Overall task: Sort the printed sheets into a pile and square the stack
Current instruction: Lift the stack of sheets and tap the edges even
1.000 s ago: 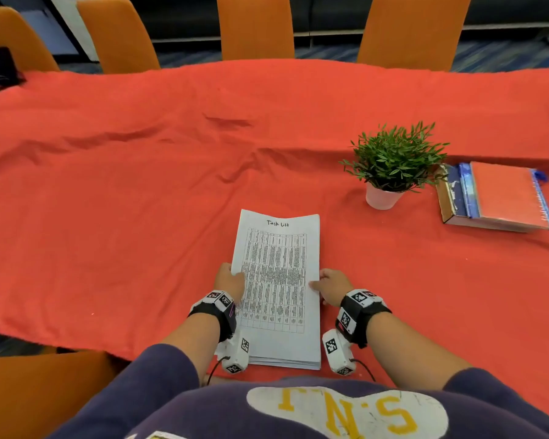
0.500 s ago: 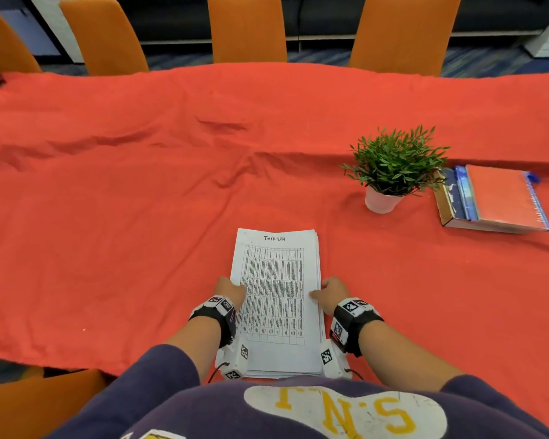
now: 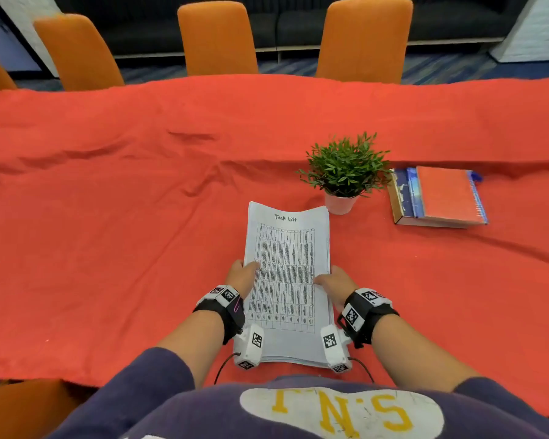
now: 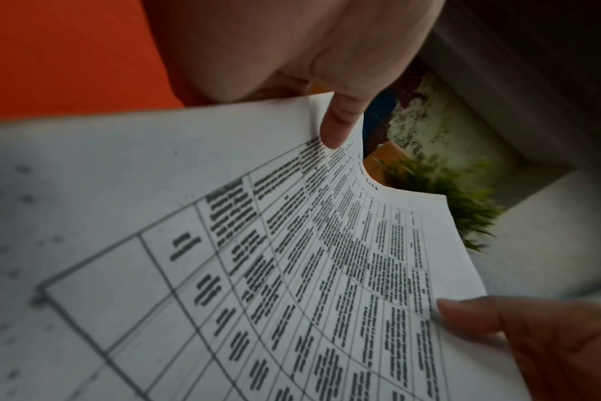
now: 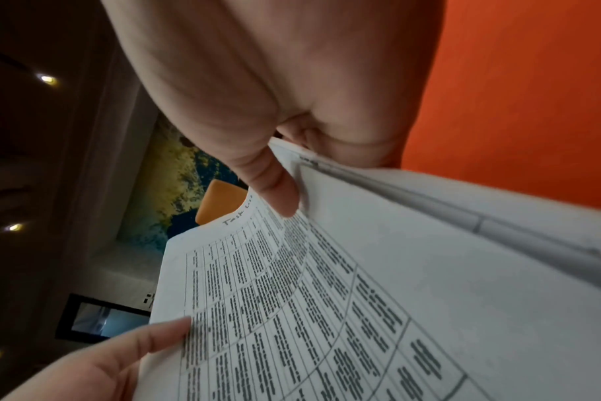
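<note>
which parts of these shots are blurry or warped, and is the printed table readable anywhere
Head view: sharp; "Task List" heading legible on the stack of printed sheets, table rows too small, table edge bowed. Left wrist view: near paper corner blurred, grid lines curve, potted plant smeared. Right wrist view: dim room, near sheet edge soft.

Meeting room with a long table under a red cloth

A wrinkled red cloth (image 3: 114, 217) covers the table, its far edge lined by orange chairs (image 3: 217, 39); part of another orange chair (image 3: 23, 407) shows at the near left corner. Behind the chairs runs a dark sofa (image 3: 292, 23) on blue patterned carpet (image 3: 457, 64), with a pale wall corner (image 3: 539, 30) at the far right. The right wrist view shows small ceiling lights (image 5: 47, 79) and a dark framed screen (image 5: 103, 320).
</note>
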The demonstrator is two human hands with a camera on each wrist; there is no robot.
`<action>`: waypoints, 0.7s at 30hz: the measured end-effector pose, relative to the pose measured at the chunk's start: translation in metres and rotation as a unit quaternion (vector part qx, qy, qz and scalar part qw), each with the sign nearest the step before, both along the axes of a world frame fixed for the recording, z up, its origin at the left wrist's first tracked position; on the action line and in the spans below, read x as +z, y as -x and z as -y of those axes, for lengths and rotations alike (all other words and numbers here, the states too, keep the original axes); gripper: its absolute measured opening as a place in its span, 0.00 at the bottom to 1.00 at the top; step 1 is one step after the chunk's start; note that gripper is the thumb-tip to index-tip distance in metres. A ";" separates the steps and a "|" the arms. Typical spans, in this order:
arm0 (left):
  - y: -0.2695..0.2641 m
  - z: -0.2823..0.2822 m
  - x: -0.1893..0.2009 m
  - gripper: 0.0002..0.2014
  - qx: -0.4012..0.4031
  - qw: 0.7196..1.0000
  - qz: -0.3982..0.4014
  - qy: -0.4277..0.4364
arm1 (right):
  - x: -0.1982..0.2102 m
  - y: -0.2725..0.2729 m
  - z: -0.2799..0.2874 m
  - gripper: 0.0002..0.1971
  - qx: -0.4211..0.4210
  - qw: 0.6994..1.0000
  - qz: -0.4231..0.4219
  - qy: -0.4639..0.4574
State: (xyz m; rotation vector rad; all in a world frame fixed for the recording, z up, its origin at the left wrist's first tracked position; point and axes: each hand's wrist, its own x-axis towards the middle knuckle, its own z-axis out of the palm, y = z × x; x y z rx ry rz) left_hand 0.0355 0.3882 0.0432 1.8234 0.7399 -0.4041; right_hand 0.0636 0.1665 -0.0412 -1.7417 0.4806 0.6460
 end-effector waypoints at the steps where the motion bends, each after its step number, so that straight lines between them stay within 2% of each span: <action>1: -0.002 0.022 0.004 0.25 -0.005 1.000 0.015 0.010 | 0.011 0.001 0.019 0.29 0.007 1.000 0.017 0.014; 3: -0.005 0.069 0.012 0.21 -0.014 0.998 0.052 0.036 | 0.058 0.011 0.054 0.23 0.011 0.997 0.059 0.051; 5: -0.007 0.112 0.021 0.18 -0.023 0.994 0.092 0.052 | 0.088 0.019 0.094 0.18 -0.017 0.994 0.090 0.058; 6: -0.008 0.131 0.024 0.17 -0.026 0.992 0.109 0.055 | 0.096 0.021 0.116 0.19 -0.034 0.993 0.098 0.054; 12: -0.003 0.212 0.038 0.14 -0.037 0.975 0.208 0.073 | 0.107 0.022 0.222 0.20 -0.087 0.980 0.175 0.035; 16: 0.005 0.241 0.052 0.15 -0.034 0.954 0.285 0.089 | 0.112 0.022 0.253 0.19 -0.089 0.965 0.244 -0.027; 21: 0.020 0.256 0.057 0.16 0.002 0.943 0.308 0.125 | 0.118 0.034 0.268 0.22 -0.068 0.960 0.258 -0.089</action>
